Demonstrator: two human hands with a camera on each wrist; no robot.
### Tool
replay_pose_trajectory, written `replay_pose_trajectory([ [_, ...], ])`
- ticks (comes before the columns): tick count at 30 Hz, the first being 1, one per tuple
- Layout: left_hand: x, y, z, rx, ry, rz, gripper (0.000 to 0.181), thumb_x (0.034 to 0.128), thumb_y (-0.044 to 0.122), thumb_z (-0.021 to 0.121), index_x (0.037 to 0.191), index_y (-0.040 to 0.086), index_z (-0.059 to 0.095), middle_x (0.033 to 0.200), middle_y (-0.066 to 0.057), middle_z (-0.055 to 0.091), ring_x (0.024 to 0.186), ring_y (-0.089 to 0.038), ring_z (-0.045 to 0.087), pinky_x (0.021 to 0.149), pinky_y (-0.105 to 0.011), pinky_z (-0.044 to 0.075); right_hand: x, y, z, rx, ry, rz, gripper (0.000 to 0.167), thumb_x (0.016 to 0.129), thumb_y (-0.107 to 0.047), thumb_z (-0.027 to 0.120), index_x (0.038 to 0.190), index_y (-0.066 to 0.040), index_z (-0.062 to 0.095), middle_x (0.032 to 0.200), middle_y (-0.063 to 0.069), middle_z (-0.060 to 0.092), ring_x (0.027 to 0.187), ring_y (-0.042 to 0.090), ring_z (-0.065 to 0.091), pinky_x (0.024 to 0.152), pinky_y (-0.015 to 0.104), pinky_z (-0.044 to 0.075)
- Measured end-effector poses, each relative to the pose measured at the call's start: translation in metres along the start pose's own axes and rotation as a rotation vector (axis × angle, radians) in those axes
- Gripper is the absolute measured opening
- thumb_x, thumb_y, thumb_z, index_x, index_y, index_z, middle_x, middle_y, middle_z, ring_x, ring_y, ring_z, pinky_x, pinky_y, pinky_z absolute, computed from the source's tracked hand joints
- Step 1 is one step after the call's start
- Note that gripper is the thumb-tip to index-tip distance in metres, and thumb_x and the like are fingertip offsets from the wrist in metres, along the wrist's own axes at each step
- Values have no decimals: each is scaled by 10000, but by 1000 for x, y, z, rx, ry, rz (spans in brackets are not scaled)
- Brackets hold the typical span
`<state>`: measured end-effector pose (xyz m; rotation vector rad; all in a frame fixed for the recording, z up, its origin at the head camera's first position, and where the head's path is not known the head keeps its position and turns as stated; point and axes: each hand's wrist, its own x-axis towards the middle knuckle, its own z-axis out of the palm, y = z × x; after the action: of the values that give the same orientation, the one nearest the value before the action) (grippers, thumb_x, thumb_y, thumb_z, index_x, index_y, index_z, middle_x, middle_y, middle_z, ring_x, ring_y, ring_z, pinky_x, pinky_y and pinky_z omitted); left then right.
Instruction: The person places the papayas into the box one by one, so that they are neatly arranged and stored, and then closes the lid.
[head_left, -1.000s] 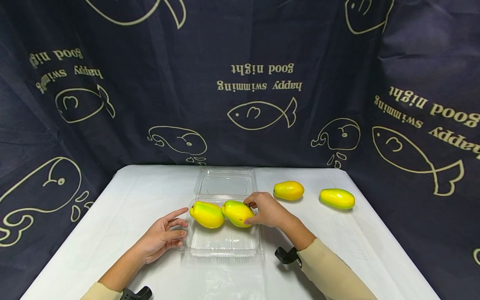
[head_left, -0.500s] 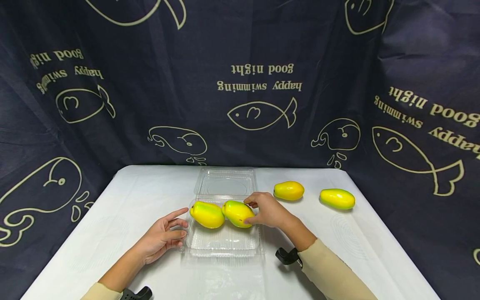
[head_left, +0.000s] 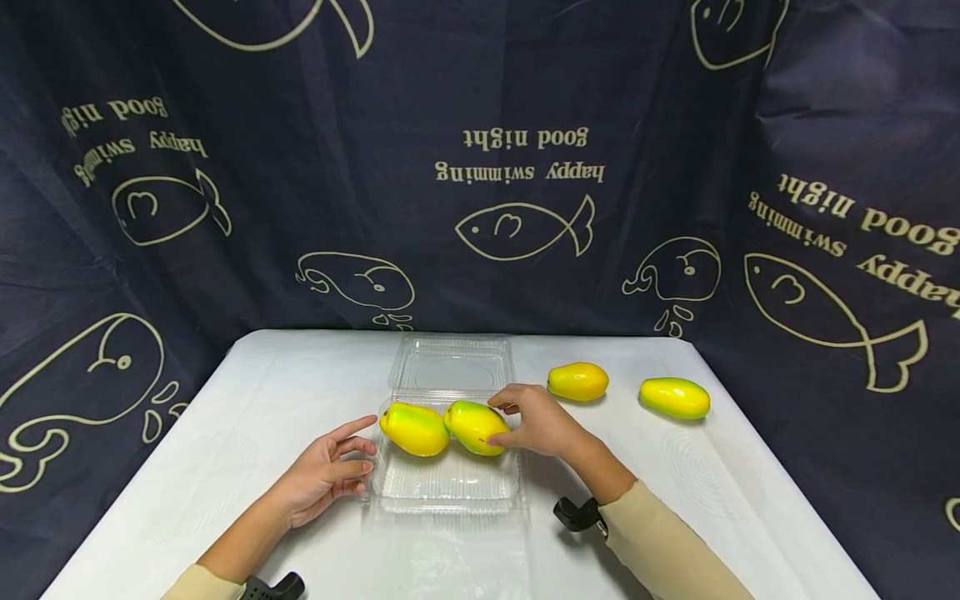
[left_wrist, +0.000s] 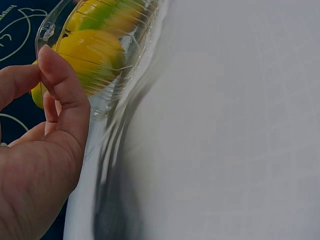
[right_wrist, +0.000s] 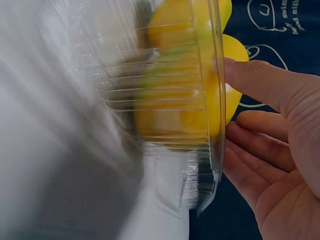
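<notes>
Two yellow-green papayas lie side by side in the base of a clear plastic clamshell box [head_left: 483,487], its lid [head_left: 452,367] folded back behind it. My right hand [head_left: 536,421] grips the right end of the right papaya [head_left: 472,427], thumb in front and fingers behind. In the right wrist view that thumb [right_wrist: 260,80] lies by the box rim. My left hand [head_left: 322,479] rests at the box's left edge, its index finger extended towards the left papaya [head_left: 414,430]. The left wrist view has its loosely bent fingers close to the rim [left_wrist: 47,32].
Two more papayas lie on the white table to the right, a yellow one [head_left: 577,382] and a greener one [head_left: 674,397]. A dark blue curtain [head_left: 517,283] with fish drawings hangs behind the table [head_left: 300,375].
</notes>
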<state>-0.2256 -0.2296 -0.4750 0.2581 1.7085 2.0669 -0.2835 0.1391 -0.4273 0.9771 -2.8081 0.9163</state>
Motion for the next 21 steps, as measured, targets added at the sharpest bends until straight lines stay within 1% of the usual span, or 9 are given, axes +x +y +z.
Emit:
replay_pose_trajectory([
  [6,0,0,0,5,5,0,835,956,-51,629,1630,54,147,1133,-13,564,774,-76,618,672,-215,605,-3,1,-3,58,15,9,544,784,-247,898,1230,3,709,1195,120,726,1059,293,715,967,438,599],
  [10,0,0,0,2,3,1,834,958,-54,623,1631,53,141,1135,-12,563,771,-73,621,673,-213,604,-5,3,-4,78,29,-1,534,791,-240,895,1227,3,706,1195,130,724,1065,315,712,975,456,593],
  [15,0,0,0,-2,2,-1,840,958,-55,620,1633,52,131,1137,-8,563,780,-68,624,680,-211,606,-8,5,-5,90,49,-8,527,795,-236,891,1225,7,706,1191,137,724,1064,336,714,973,465,592],
  [21,0,1,0,3,2,-7,844,957,-46,631,1633,59,138,1136,-11,564,775,-80,615,686,-213,609,-10,9,-6,133,57,12,531,795,-223,890,1230,15,702,1207,162,717,1079,346,710,985,468,587],
])
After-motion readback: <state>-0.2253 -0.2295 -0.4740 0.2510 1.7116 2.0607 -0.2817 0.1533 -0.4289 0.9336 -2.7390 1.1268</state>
